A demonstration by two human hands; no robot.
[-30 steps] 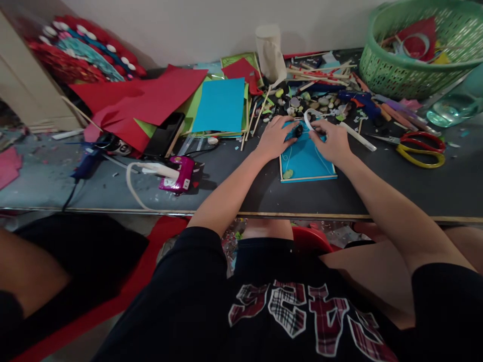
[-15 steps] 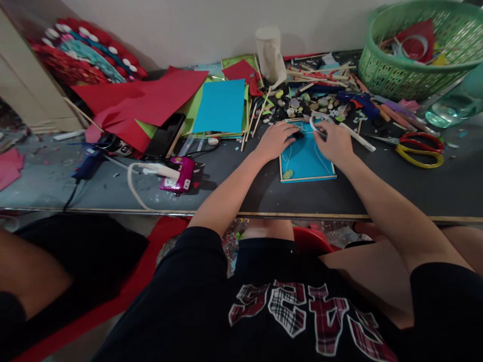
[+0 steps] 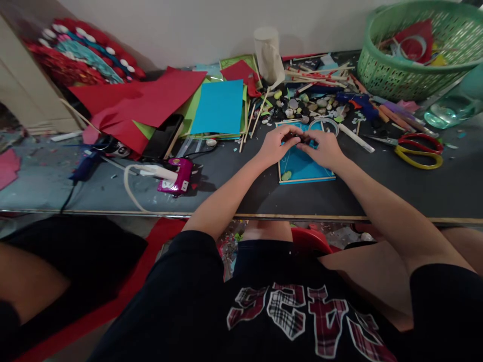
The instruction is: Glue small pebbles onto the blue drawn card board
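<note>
A blue board [image 3: 311, 172] lies just behind the tabletop's [image 3: 211, 198] front edge. Above it, the left hand [image 3: 278, 145] and right hand [image 3: 325, 147] pinch a small dark object [image 3: 299, 140], mostly hidden by fingers. A white ring [image 3: 337, 127] sits by the board's back right corner. Stones [image 3: 293, 104] crowd behind; scissors [image 3: 418, 157] lie rightward. The frame crops a green basket [image 3: 396, 83] near the back edge. Shirt lettering [image 3: 328, 322] appears inverted, hard to read.

Your table [image 3: 388, 193] sits in dim, greyish light, seemingly from your left, as soft shadows fall to the right of the purple plug block [image 3: 175, 177]. Your black shirt [image 3: 181, 311] swallows detail, and the small dark thing [image 3: 298, 140] between your fingers [image 3: 289, 131] is too murky to make out. Toward the right edge, the wide lens stretches the green basket [image 3: 398, 75].
</note>
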